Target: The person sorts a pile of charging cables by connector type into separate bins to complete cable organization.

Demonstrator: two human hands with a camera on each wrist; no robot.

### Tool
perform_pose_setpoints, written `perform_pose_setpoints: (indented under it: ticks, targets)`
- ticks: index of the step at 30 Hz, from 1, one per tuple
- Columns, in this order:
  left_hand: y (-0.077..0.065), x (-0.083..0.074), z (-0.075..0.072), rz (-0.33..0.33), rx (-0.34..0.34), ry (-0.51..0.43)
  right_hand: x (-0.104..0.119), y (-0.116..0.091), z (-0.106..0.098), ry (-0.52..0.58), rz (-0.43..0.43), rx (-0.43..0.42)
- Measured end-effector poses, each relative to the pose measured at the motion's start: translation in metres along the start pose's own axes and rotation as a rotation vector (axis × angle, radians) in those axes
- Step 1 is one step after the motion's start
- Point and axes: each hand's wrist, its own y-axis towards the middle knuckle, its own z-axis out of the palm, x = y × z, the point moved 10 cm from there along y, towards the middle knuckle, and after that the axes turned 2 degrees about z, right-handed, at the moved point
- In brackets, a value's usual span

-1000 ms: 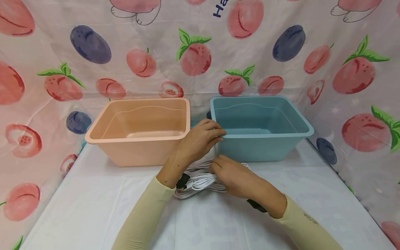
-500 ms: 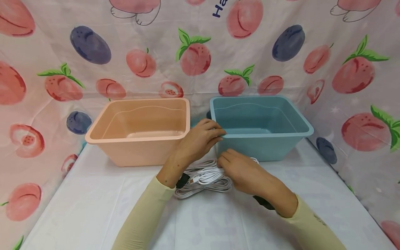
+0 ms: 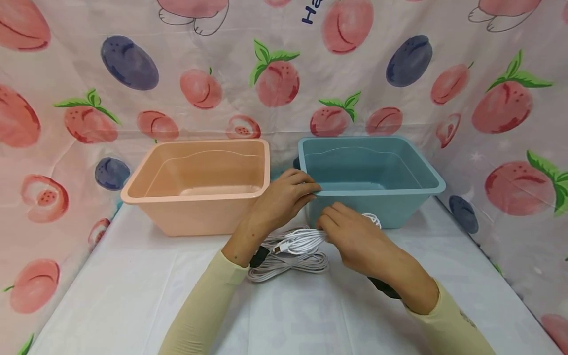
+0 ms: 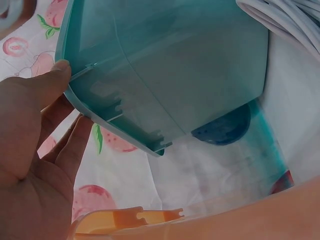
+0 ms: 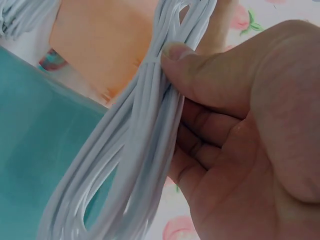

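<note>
My right hand (image 3: 355,241) pinches a bundled white cable (image 3: 305,240) around its tied middle, thumb on top and fingers behind, as the right wrist view shows. A USB plug (image 3: 278,249) sticks out at the cable's left end, and its loops (image 5: 140,125) spread out on either side of the pinch. Greyish-white coiled cable (image 3: 290,266) lies on the table just below. My left hand (image 3: 284,197) grips the rim of the teal bin (image 3: 381,192) at its front left corner, thumb and fingers on either side of the rim in the left wrist view (image 4: 45,130).
A peach-coloured bin (image 3: 195,217) stands to the left of the teal one, a narrow gap between them. White cloth (image 3: 133,296) covers the table. Behind and at the sides hangs a fruit-print curtain (image 3: 284,29).
My right hand has moved right and up towards the teal bin's front wall, drawing the white cable off the coiled cable under it. The left hand stays on the rim.
</note>
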Motion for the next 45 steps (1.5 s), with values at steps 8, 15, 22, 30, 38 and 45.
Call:
perform_pose_setpoints:
  ticks: [8,15,22,30,38,45]
  targets:
    - [0.000,-0.001,0.000,0.005,-0.010,0.007,-0.002,-0.005,-0.019,0.010,0.024,-0.040]
    - [0.000,-0.001,0.000,0.007,-0.013,0.016,-0.003,-0.009,-0.036,0.019,0.021,-0.106]
    - [0.000,-0.002,-0.001,0.008,-0.011,0.017,-0.006,-0.011,-0.049,0.010,0.004,-0.181]
    - [0.000,-0.001,0.001,-0.004,0.009,-0.002,-0.012,-0.012,-0.061,-0.013,-0.004,-0.300]
    - [-0.002,0.001,0.003,-0.022,0.062,-0.010,-0.031,-0.013,-0.067,-0.031,0.021,-0.418]
    - [-0.001,0.003,0.005,-0.048,0.065,0.019,-0.055,-0.016,-0.059,-0.026,0.072,-0.419]
